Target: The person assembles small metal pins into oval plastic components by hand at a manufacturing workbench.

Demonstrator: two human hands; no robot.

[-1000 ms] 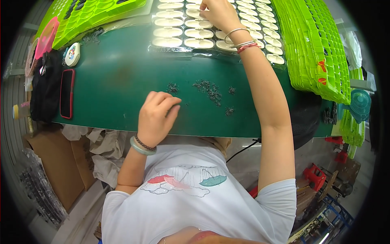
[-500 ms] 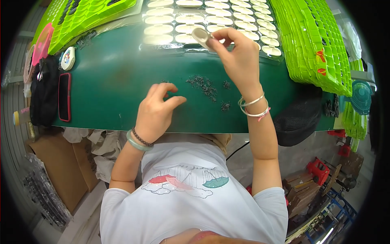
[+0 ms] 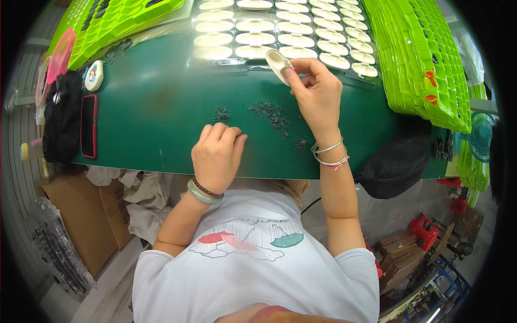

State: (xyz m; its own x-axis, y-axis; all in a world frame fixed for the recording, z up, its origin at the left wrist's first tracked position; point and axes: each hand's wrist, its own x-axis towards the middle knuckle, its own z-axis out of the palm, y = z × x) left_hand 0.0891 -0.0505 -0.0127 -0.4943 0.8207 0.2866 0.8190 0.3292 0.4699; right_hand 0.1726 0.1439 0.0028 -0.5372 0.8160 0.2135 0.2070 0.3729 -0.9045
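My right hand [image 3: 319, 94] pinches a cream-coloured oval shell [image 3: 278, 65] with a hollowed inside, lifted above the table just in front of the tray rows. Closer to me, my left hand [image 3: 217, 153] hovers over the table's front with its fingers curled and pressed together. Whatever its fingertips hold, if anything, is hidden. Beyond its knuckles lies a little heap of tiny dark parts [image 3: 221, 114]. A larger scatter of the same dark pieces [image 3: 272, 116] spreads between my hands, and another small cluster [image 3: 300, 143] is near my right wrist.
Clear trays of cream oval shells [image 3: 254, 39] fill the far side. Bright green trays are stacked at right [image 3: 425, 64], with another green tray [image 3: 124, 27] far left. A red-edged phone [image 3: 89, 126], a black bag [image 3: 60, 118] and a dark mesh item [image 3: 396, 161] flank the green table [image 3: 145, 107].
My right hand has drawn the oval shell slightly back from the trays. My left hand has moved a little right and nearer me, its fingers closing, uncovering the small heap of dark parts.
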